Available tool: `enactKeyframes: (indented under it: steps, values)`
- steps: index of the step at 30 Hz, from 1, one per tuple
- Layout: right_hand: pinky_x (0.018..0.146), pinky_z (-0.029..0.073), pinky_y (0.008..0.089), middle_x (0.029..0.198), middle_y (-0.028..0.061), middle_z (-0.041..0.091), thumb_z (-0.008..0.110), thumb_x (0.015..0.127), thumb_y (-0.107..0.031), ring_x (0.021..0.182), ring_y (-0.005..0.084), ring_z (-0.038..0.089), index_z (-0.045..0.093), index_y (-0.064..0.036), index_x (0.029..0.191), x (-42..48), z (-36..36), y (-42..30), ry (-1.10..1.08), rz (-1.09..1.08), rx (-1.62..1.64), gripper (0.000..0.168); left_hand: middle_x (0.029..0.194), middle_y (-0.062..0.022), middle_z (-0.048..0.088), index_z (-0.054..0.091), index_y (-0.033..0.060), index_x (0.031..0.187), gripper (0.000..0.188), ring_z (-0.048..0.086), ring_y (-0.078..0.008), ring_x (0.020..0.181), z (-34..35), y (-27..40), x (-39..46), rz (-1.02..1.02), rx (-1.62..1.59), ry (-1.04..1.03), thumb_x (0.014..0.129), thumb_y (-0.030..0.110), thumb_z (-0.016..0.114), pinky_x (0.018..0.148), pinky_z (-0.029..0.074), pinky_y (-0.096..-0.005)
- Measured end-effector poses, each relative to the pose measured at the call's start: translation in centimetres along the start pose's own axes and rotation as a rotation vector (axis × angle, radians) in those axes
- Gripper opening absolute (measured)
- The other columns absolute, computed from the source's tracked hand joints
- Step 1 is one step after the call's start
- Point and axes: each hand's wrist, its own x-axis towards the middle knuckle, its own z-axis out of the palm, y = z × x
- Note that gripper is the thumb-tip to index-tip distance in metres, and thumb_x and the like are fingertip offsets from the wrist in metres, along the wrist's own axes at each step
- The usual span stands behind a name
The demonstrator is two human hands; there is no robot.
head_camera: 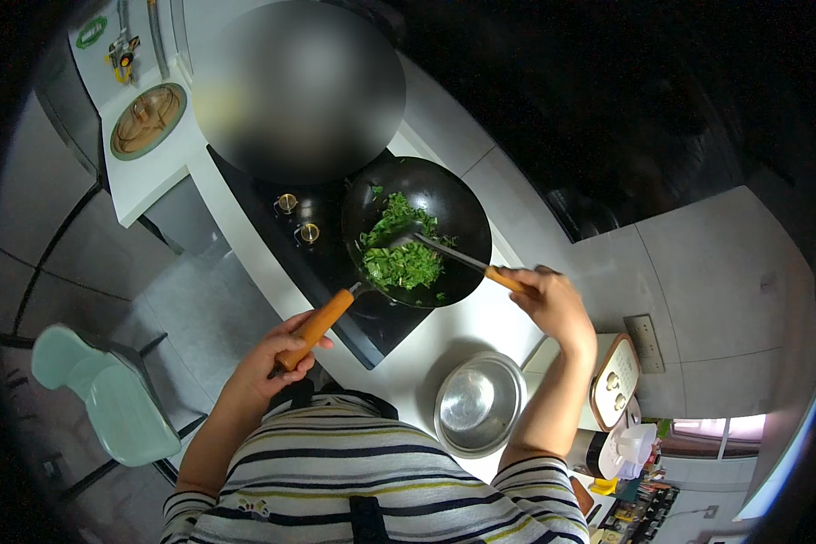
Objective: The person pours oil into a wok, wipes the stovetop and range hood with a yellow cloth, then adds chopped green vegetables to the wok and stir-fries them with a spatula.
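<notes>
A black wok [466, 211] rests on the black gas hob [245, 180], with chopped leafy greens [404, 265] in it. My left hand [289, 350] is closed around the wok's wooden handle [323, 323] at the lower left. Across the wok, my right hand [551, 299] grips the wooden end of a metal spatula or ladle [452, 253], whose head lies among the greens and is partly covered by them. Some small leaf pieces cling to the wok wall, away from the main heap.
An empty-looking metal bowl [481, 404] stands on the white counter beside my right forearm. Two hob knobs [297, 219] are left of the wok. Further off are a pale green chair [119, 401], a kitchen appliance [615, 381] by the wall and a round-topped container [148, 121] at upper left.
</notes>
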Motion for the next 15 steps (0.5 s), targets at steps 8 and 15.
enactKeyframes:
  steps: [8, 15]
  values:
    - [0.063, 0.049, 0.0390, 0.076, 0.0141, 0.064, 0.072, 0.079, -0.012, 0.064, 0.0308, 0.062, 0.072, -0.019, 0.114, -8.2, -4.0, -2.6, 0.018, 0.143, -0.179, 0.036, 0.110, -0.0218, 0.060, 0.035, 0.0029, 0.145, 0.064, 0.048, -0.0132, 0.056, -0.1, 0.1, 0.1, -0.023, -0.009, -0.023, 0.083, 0.007, 0.051, 0.042, 0.038, -0.0204]
    - [0.069, 0.053, 0.0429, 0.076, 0.0140, 0.066, 0.068, 0.084, -0.021, 0.071, 0.0337, 0.065, 0.071, -0.023, 0.115, -5.2, 1.8, -2.4, 0.004, 0.112, -0.205, 0.032, 0.110, -0.0230, 0.061, 0.035, 0.0018, 0.144, 0.063, 0.051, -0.0149, 0.057, -0.2, 0.3, 0.3, -0.030, -0.044, -0.055, 0.083, 0.005, 0.051, 0.042, 0.041, -0.0214]
